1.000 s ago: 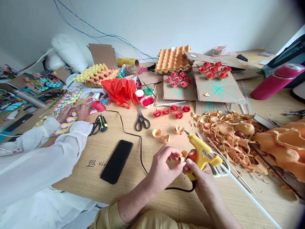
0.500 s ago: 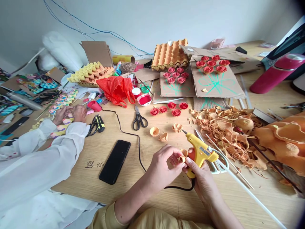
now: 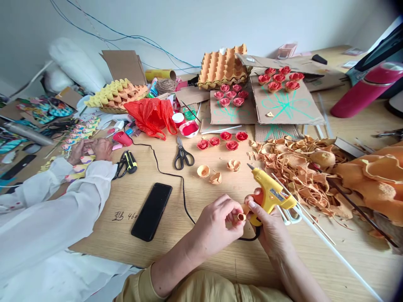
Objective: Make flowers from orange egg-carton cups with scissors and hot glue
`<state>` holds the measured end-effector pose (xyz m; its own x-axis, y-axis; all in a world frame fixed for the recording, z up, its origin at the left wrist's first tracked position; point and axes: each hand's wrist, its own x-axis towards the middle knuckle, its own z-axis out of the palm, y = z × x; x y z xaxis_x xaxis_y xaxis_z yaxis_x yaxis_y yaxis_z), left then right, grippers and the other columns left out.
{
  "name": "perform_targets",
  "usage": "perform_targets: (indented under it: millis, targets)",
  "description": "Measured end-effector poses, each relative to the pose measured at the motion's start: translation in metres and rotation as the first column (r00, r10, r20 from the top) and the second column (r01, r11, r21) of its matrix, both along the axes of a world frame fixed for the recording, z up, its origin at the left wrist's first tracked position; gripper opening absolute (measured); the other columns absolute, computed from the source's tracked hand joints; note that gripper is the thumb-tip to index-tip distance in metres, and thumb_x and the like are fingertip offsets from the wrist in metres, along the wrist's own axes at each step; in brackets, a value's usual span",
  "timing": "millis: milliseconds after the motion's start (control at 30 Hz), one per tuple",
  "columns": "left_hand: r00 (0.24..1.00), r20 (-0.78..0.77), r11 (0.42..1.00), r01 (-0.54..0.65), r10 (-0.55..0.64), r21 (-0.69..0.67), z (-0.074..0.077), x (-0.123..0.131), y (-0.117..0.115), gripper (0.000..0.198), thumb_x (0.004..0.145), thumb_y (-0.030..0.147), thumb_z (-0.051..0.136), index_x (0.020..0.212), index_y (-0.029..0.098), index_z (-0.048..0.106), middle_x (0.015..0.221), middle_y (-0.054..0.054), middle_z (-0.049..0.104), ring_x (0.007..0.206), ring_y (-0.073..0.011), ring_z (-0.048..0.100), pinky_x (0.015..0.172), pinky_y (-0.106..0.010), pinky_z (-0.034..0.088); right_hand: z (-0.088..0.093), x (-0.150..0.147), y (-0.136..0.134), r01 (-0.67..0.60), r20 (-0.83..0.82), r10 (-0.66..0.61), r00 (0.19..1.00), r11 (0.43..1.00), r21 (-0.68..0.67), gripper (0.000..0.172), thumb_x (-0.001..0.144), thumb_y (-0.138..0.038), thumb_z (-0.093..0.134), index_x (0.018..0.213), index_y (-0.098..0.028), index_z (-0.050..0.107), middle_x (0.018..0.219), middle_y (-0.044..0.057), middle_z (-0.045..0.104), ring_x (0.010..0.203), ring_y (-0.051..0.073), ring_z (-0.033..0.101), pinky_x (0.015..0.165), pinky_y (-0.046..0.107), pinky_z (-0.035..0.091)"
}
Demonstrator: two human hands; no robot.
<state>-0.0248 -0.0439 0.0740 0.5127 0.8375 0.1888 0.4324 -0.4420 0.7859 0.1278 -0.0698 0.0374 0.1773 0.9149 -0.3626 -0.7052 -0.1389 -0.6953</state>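
My left hand [image 3: 217,224] pinches a small rolled petal piece [image 3: 242,217] of orange egg-carton pulp, its round open end facing me. My right hand [image 3: 272,226] is closed round the handle of a yellow hot glue gun [image 3: 273,193], whose nozzle points up and left. A long white glue stick [image 3: 333,249] runs out of its back. The right thumb and fingertips are close by the petal piece; whether they also hold it I cannot tell. Just beyond lie unpainted pulp cups: a plain cup [image 3: 203,170], a petalled flower [image 3: 233,165] and a loose-petalled one [image 3: 215,178].
Red-painted flowers [image 3: 232,145] sit mid-table and on cardboard [image 3: 288,107]. Orange scraps [image 3: 292,167] heap at right beside a pink flask [image 3: 365,92]. Black scissors [image 3: 183,157], a phone [image 3: 151,212] and red paint [image 3: 189,129] lie leftward. A co-worker's hands [image 3: 91,150] work at left.
The glue gun has shifted right, away from the flower cups. The petal piece has turned in my left fingers and sits slightly lower, its round end now plainer to see.
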Motion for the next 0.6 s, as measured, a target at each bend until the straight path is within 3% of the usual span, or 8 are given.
perform_targets:
  millis: [200, 400, 500, 600]
  targets:
    - [0.996, -0.013, 0.995, -0.089, 0.09, 0.032, -0.005, -0.009, 0.01, 0.015, 0.077, 0.004, 0.062, 0.083, 0.018, 0.06, 0.08, 0.001, 0.061, 0.069, -0.0097, 0.059, 0.064, -0.02, 0.051, 0.005, 0.014, -0.001, 0.081, -0.148, -0.058, 0.987, 0.984, 0.157, 0.032, 0.074, -0.015, 0.085, 0.095, -0.024, 0.062, 0.072, -0.005, 0.052, 0.063, 0.008, 0.045, 0.053, 0.017, 0.042]
    - [0.98, 0.04, 0.978, -0.197, 0.195, 0.064, -0.011, -0.02, 0.021, 0.017, 0.078, 0.004, 0.062, 0.086, 0.018, 0.06, 0.084, -0.001, 0.062, 0.071, -0.01, 0.06, 0.063, -0.019, 0.051, 0.01, 0.029, 0.0, 0.262, -0.28, -0.205, 0.938, 0.947, 0.184, 0.034, 0.074, -0.018, 0.087, 0.096, -0.024, 0.063, 0.072, -0.007, 0.043, 0.059, 0.006, 0.039, 0.053, 0.014, 0.044]
    - [0.976, 0.058, 0.972, -0.215, 0.211, 0.092, -0.011, -0.02, 0.024, 0.018, 0.077, 0.003, 0.062, 0.086, 0.019, 0.06, 0.084, -0.001, 0.062, 0.069, -0.0094, 0.059, 0.061, -0.019, 0.051, 0.008, 0.031, 0.003, 0.307, -0.251, -0.263, 0.932, 0.938, 0.159, 0.027, 0.08, -0.022, 0.084, 0.096, -0.023, 0.063, 0.068, -0.008, 0.04, 0.057, 0.006, 0.037, 0.053, 0.014, 0.044]
    - [0.978, 0.08, 0.974, -0.203, 0.195, 0.1, -0.01, -0.015, 0.023, 0.018, 0.078, 0.003, 0.061, 0.087, 0.019, 0.059, 0.085, -0.001, 0.062, 0.069, -0.0095, 0.058, 0.061, -0.02, 0.051, 0.002, 0.026, 0.004, 0.235, -0.091, -0.226, 0.97, 0.967, 0.102, 0.027, 0.079, -0.028, 0.085, 0.095, -0.023, 0.063, 0.068, -0.006, 0.048, 0.058, 0.007, 0.042, 0.053, 0.017, 0.043]
